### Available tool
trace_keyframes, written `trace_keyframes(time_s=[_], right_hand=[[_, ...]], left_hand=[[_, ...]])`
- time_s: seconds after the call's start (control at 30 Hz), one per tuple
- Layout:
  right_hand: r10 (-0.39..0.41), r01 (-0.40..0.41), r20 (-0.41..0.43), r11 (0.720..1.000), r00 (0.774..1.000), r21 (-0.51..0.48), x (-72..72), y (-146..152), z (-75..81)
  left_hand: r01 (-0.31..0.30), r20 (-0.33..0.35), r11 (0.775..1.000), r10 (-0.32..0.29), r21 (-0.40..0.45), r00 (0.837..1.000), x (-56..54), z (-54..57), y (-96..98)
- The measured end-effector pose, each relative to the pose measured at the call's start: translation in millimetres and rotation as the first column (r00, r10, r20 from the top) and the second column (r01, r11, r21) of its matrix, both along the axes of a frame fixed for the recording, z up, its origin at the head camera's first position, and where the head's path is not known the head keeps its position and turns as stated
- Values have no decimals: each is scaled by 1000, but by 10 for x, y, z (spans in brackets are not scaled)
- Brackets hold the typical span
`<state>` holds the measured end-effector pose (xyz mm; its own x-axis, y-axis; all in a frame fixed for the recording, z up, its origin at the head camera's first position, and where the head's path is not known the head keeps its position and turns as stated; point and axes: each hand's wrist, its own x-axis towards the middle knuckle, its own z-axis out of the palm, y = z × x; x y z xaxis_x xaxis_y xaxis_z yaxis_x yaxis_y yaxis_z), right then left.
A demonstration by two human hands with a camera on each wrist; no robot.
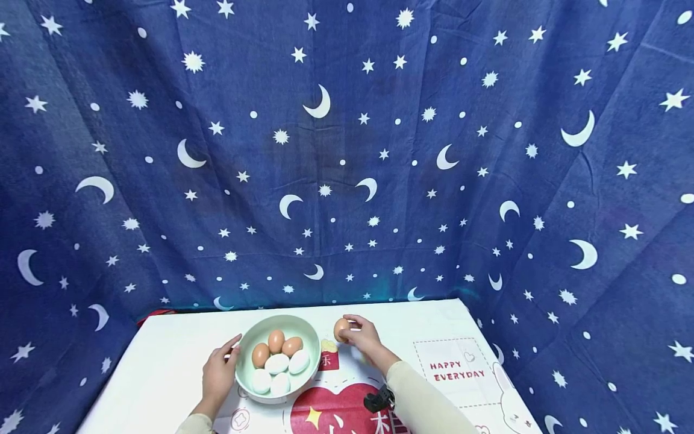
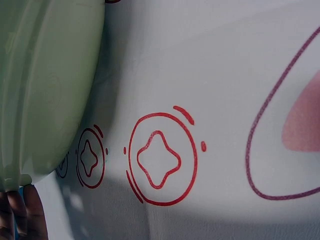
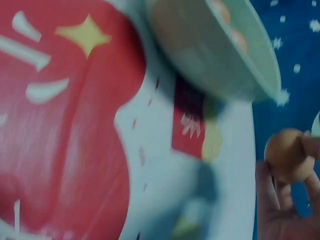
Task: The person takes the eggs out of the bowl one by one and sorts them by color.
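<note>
A pale green bowl point(image 1: 250, 337) holds three brown eggs point(image 1: 276, 341) and several white eggs point(image 1: 277, 363). My left hand point(image 1: 218, 372) rests at the bowl's left side, its fingers fairly straight against the rim; in the left wrist view only some fingers point(image 2: 35, 212) show by the bowl point(image 2: 55, 85). To the right of the bowl, my right hand point(image 1: 364, 336) pinches another brown egg point(image 1: 341, 330) between thumb and fingers. The right wrist view shows this egg point(image 3: 286, 156) held off the table, apart from the bowl point(image 3: 200, 50).
A white tablecloth point(image 1: 179, 349) with a red heart print point(image 1: 320, 407) and lettering covers the table. Behind and beside it hangs a dark blue curtain point(image 1: 336, 157) with moons and stars. A dark band point(image 1: 379, 399) sits around my right wrist.
</note>
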<state>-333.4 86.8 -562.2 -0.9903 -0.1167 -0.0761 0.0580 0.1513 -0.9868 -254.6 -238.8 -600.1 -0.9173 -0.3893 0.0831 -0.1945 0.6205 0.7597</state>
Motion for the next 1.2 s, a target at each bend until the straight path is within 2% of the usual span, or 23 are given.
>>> trace_keyframes(time_s=[0.13, 0.6, 0.9, 1.2], right_hand=[[-1, 1, 25, 1000, 1000, -24, -17, 143, -89], [-113, 108, 52, 989, 992, 97, -71, 503, -265], [-150, 134, 83, 976, 985, 171, -86, 593, -419], [-180, 158, 75, 958, 981, 239, -97, 616, -485]], left_hand=[[-5, -7, 1000, 5, 0, 1000, -9, 1, -2], [-16, -9, 1000, 16, -4, 1000, -25, -19, -17], [-10, -21, 1000, 10, 0, 1000, -36, -80, -33], [-8, -5, 1000, 8, 7, 1000, -43, -62, -25]])
